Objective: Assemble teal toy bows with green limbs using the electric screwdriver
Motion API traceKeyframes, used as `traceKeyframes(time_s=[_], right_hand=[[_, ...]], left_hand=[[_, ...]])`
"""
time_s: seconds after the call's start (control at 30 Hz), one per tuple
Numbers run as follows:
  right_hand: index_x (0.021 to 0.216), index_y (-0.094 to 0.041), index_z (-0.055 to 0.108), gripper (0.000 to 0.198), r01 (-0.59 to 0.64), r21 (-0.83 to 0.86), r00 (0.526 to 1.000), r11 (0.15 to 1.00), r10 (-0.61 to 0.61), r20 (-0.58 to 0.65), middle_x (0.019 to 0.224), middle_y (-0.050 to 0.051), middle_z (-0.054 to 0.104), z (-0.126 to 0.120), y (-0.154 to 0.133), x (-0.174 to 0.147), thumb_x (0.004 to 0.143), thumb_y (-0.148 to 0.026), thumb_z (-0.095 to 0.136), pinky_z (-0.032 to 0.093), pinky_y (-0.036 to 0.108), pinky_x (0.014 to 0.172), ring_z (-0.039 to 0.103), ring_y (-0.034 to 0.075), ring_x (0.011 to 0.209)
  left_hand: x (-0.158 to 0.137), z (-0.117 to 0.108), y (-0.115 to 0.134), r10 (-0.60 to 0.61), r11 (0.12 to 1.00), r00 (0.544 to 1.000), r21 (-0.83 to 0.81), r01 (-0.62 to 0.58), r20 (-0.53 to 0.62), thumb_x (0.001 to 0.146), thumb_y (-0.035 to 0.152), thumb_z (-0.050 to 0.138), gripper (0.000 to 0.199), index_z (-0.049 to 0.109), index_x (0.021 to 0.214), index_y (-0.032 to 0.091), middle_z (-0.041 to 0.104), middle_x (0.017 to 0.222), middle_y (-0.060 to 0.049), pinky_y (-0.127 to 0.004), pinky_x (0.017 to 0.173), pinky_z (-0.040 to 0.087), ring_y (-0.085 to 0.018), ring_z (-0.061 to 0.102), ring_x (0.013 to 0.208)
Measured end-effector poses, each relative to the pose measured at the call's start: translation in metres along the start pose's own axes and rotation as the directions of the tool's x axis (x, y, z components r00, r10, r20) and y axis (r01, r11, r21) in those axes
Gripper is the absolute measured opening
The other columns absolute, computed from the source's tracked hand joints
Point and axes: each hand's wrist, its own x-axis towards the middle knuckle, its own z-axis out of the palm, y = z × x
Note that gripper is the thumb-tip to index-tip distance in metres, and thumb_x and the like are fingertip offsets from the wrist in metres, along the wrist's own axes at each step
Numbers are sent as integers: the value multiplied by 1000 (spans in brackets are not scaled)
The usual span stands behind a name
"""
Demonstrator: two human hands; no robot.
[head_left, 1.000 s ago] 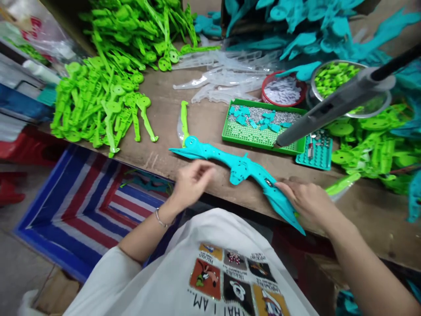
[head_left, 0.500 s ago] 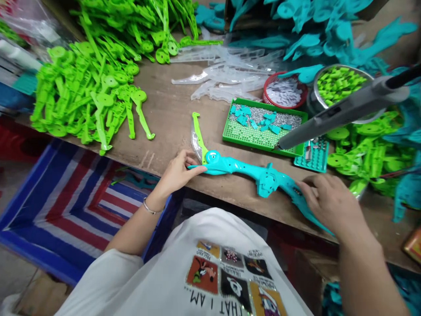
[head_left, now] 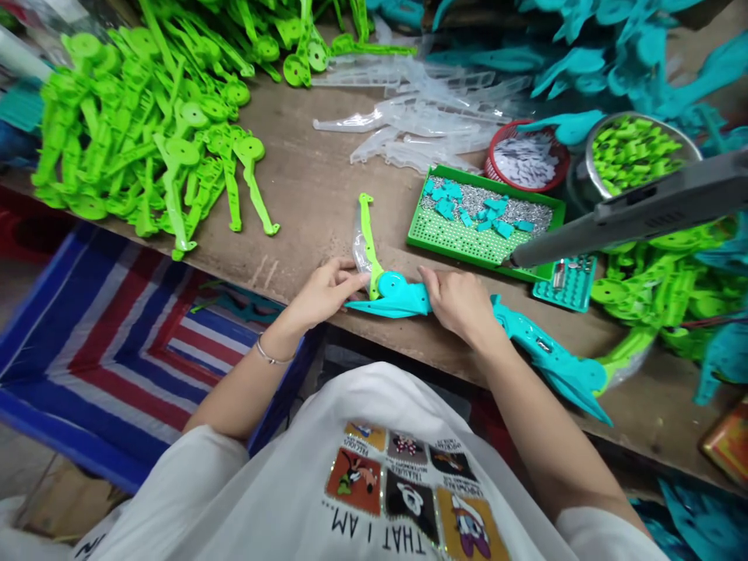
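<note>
A long bow-shaped plastic toy [head_left: 403, 299], teal with lime-green and clear arms, lies along the table's front edge. My left hand [head_left: 324, 292] is closed at its left end, with thumb and fingers beside the base of the lime-green arm [head_left: 367, 234] and its clear blade-like piece. My right hand [head_left: 464, 304] is wrapped over the teal middle section and hides that part. To the right of it, the teal body [head_left: 541, 351] shows a small slot and ends at another lime-green arm [head_left: 628, 351].
A green tray [head_left: 461, 238] holds small screws and teal pieces. A grey electric screwdriver [head_left: 619, 214] hangs over its right corner. Behind are a red basket [head_left: 496, 167], a metal bowl [head_left: 593, 167] and clear plastic parts [head_left: 421, 117]. Lime-green parts [head_left: 134, 148] are piled left.
My right hand has moved left from the toy's right end to its middle, uncovering the right end. My left hand stays at the left end. The view has shifted slightly.
</note>
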Motion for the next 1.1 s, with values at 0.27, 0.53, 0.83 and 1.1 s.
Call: traceKeyframes(time_s=[0.27, 0.53, 0.83, 1.1], right_hand=[[92, -18, 77, 58, 84, 21, 993, 996, -86, 81, 98, 15, 79, -8, 9, -23, 105, -47, 28, 38, 33, 66, 73, 28, 87], [92, -19, 74, 57, 145, -20, 980, 989, -141, 137, 97, 12, 79, -15, 0, -39, 106, -46, 25, 29, 32, 62, 72, 26, 86], [84, -16, 77, 69, 89, -77, 992, 993, -82, 93, 84, 16, 78, -5, -7, -41, 104, -49, 20, 33, 32, 60, 72, 26, 73], [85, -17, 76, 66, 153, 19, 985, 988, -154, 80, 82, 14, 78, -7, -3, -44, 103, -49, 21, 32, 32, 60, 70, 24, 73]], left_hand=[[-4, 22, 11, -2, 948, 976, -311, 70, 216, 62, 37, 91, 57, 57, 103, 16, 73, 88, -3, -27, 66, 56, -15, 70, 75], [-17, 41, 3, 50, 946, 988, -324, -1, 145, 62, 27, 90, 60, 49, 105, 20, 68, 87, 1, -28, 71, 57, -17, 70, 83], [-28, 26, -1, 136, 941, 922, -338, -6, 362, 80, 29, 78, 56, 45, 125, 23, 69, 114, -8, -29, 77, 61, -21, 72, 100], [-31, 11, -5, 174, 965, 853, -259, -48, 491, 79, 16, 73, 78, 33, 145, 25, 70, 111, -9, -22, 65, 61, -17, 73, 83]])
